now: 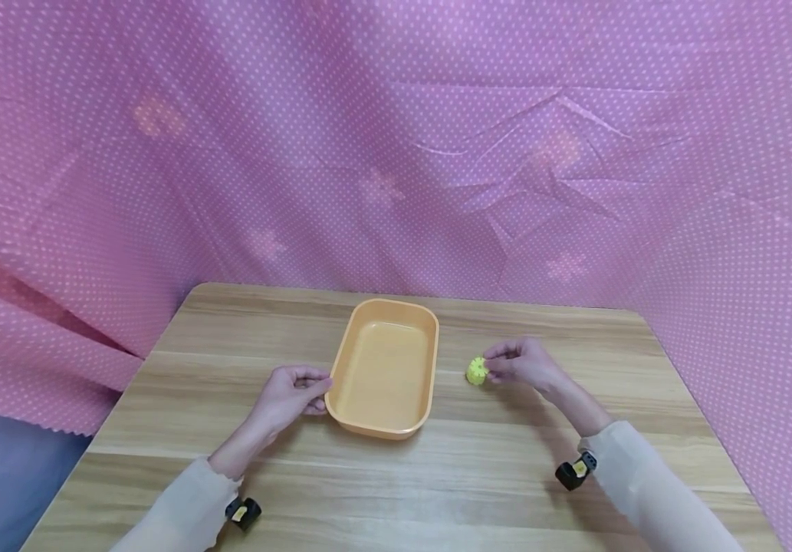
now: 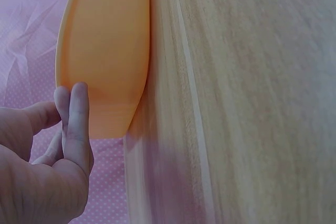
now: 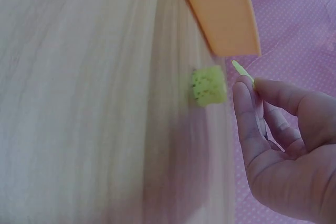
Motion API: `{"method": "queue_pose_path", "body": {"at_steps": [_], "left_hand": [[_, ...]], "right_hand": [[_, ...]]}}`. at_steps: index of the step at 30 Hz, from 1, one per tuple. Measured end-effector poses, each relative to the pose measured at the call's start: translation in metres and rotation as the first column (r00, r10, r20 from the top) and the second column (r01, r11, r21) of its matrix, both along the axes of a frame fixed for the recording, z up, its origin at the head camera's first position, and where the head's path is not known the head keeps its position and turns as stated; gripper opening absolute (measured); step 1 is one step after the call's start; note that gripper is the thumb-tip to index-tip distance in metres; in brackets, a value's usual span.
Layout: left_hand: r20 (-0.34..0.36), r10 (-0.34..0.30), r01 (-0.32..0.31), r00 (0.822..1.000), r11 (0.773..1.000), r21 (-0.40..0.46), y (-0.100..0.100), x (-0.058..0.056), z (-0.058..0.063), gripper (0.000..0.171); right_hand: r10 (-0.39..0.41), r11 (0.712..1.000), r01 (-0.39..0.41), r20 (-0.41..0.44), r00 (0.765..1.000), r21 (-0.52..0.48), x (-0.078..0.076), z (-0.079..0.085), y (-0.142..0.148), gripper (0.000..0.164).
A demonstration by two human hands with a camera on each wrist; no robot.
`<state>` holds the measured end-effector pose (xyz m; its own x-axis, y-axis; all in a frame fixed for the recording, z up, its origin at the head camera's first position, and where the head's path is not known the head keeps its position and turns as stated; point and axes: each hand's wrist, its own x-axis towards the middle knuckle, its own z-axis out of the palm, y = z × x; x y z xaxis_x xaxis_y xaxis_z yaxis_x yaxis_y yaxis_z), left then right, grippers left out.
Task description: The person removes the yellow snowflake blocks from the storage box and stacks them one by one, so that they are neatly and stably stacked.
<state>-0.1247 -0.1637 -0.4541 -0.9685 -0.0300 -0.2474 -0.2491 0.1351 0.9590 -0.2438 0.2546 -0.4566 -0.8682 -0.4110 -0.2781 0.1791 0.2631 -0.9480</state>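
Note:
A shallow orange plastic tray [image 1: 385, 376] sits on the wooden table. My left hand [image 1: 292, 395] pinches its near left corner, thumb and fingers at the rim, as the left wrist view also shows. To the right of the tray stands a short yellow-green stack of notched, flower-shaped discs [image 3: 209, 86]. My right hand [image 1: 525, 366] is just beside and above that stack. In the right wrist view its thumb and fingertip pinch one thin yellow-green disc [image 3: 241, 71], seen edge-on and apart from the stack. The fingers hide part of this disc.
The wood-grain table [image 1: 264, 475] ends at a pink dotted cloth [image 1: 396, 192] that hangs behind and along both sides. Black wrist cameras [image 1: 575, 471] sit at both cuffs, low over the table. A blue surface [image 1: 9, 468] shows at the lower left.

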Motion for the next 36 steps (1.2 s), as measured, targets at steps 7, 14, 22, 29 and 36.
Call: {"method": "queue_pose_path", "body": {"at_steps": [7, 14, 22, 29, 36], "left_hand": [[0.01, 0.0, 0.0, 1.0, 1.0, -0.003, 0.001, 0.001, 0.0, 0.032], [0.001, -0.01, 0.01, 1.0, 1.0, -0.002, -0.002, 0.002, -0.001, 0.032], [-0.01, -0.016, 0.016, 1.0, 1.0, 0.003, -0.005, 0.003, -0.004, 0.032], [-0.012, -0.013, 0.013, 1.0, 1.0, 0.006, -0.004, 0.004, -0.004, 0.032], [-0.008, -0.006, 0.005, 1.0, 1.0, -0.007, -0.003, 0.005, -0.004, 0.032]], "right_hand": [[-0.006, 1.0, 0.006, -0.001, 1.0, 0.004, -0.002, -0.01, 0.003, 0.036], [-0.018, 1.0, 0.018, 0.014, 1.0, 0.001, 0.0, -0.014, -0.002, 0.034], [-0.023, 1.0, 0.023, 0.021, 1.0, 0.01, 0.001, -0.019, -0.005, 0.034], [-0.014, 1.0, 0.014, 0.024, 1.0, -0.002, 0.003, -0.017, -0.005, 0.036], [-0.012, 1.0, 0.012, 0.009, 1.0, 0.009, 0.004, -0.017, -0.003, 0.036]]}}
